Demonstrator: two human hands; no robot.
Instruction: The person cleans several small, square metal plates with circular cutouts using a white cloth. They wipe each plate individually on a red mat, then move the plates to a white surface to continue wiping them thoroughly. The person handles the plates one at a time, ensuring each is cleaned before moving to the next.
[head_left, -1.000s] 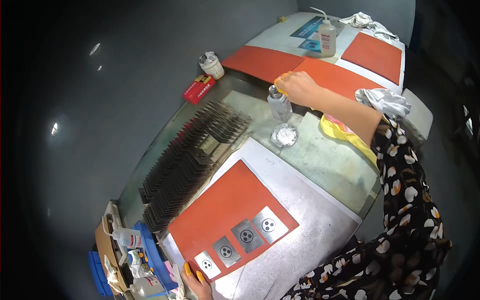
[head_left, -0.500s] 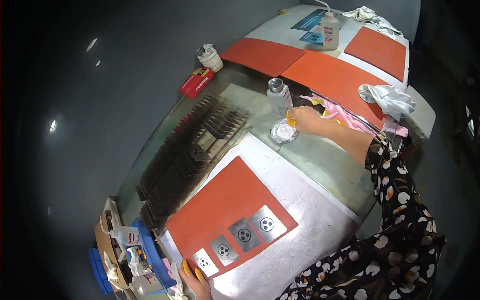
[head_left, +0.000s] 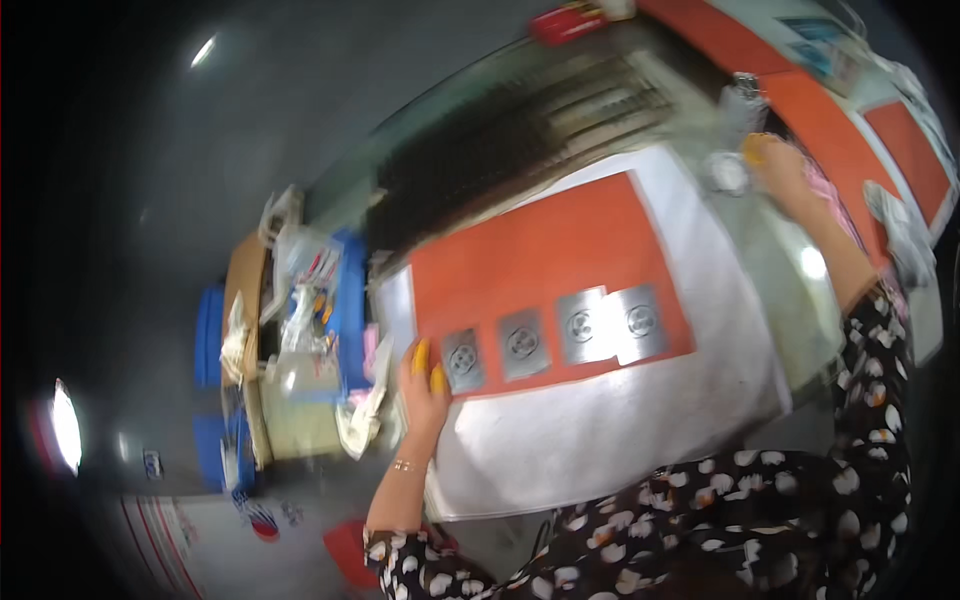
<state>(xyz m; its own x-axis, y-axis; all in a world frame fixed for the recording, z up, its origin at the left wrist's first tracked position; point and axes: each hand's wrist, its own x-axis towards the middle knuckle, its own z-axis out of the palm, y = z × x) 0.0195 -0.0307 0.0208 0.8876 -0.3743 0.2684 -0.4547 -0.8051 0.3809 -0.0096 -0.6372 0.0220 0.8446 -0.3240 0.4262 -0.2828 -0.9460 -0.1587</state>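
My left hand [head_left: 424, 392], with yellow finger covers, rests at the left edge of an orange mat [head_left: 540, 245]. Its fingers stretch out beside the leftmost small metal plate [head_left: 463, 360], and nothing shows in them. Several such plates, each marked with a dark ring around dots, lie in a row on the mat. Far to the right, my right hand [head_left: 785, 170] reaches out beside a small round dish [head_left: 727, 173] with white contents. Its yellow-covered fingertips are curled together; blur hides what they hold, if anything. A clear bottle [head_left: 743, 108] stands just behind the dish.
White sheeting [head_left: 600, 440] lies beneath the mat. Behind it stands a rack of dark thin plates [head_left: 510, 130], blurred. Left are a blue tray [head_left: 352, 310] with bottles and a white cloth [head_left: 362, 420]. A red box [head_left: 567, 22] sits at the far edge; more orange mats [head_left: 815, 120] lie right.
The whole view has turned toward the left, bringing the tray and my left forearm further in. My right hand stays near the dish, my left by the leftmost plate.
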